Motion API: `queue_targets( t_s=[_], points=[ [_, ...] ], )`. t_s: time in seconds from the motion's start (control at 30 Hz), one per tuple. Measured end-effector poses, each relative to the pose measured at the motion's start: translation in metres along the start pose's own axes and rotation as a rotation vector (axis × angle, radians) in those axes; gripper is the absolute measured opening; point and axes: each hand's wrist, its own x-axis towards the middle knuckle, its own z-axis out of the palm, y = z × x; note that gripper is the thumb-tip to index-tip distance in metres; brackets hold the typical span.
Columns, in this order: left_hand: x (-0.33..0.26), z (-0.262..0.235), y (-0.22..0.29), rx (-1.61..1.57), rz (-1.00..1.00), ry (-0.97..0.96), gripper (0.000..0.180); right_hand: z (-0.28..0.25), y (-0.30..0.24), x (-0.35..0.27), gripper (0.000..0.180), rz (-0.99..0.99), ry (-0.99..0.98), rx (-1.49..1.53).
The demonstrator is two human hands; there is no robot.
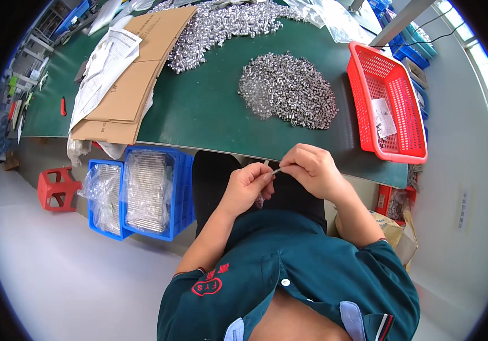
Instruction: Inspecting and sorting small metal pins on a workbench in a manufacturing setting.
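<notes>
Piece in hand: small, thin, grey-green rod-like part [276, 171], sitting mid-frame, just off the near edge of the dark green tabletop [198, 108]. Long axis is running lower left to upper right, tilting slightly off horizontal; one end is pointing at the left hand [248, 186], the other at the right hand [314, 169]. Can't tell which end is which. Looks slim and straight, dull greyish; finer detail is too small to read, and fingertips are covering both ends.

Left hand is pinching the lower-left end between thumb and fingers. Right hand is pinching the upper-right end likewise, fingers curling over.

Loose pile of small silver metal cylinders [303, 91] is lying above the hands, upper centre-right. Larger heap of shiny silver pieces [221, 28] is spreading along the top edge. Red perforated plastic basket [356, 85] is standing upper right, holding a white paper slip [384, 116]. Brown flat cardboard [124, 91] is lying upper left. Blue plastic crate [184, 196] is standing left of the hands, holding plastic-wrapped silver rods [146, 190].
</notes>
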Motion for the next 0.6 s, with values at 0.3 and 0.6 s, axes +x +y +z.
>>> queue_targets(
  t_s=[0.3,0.6],
  points=[
    [-0.002,0.017,0.010,-0.015,0.114,0.018,0.012,0.008,-0.010,-0.005,0.010,0.076,0.207,0.137],
    [-0.003,0.017,0.013,0.105,0.181,0.066,0.012,0.003,-0.022,-0.002,0.012,0.251,0.172,0.181]
  ],
)
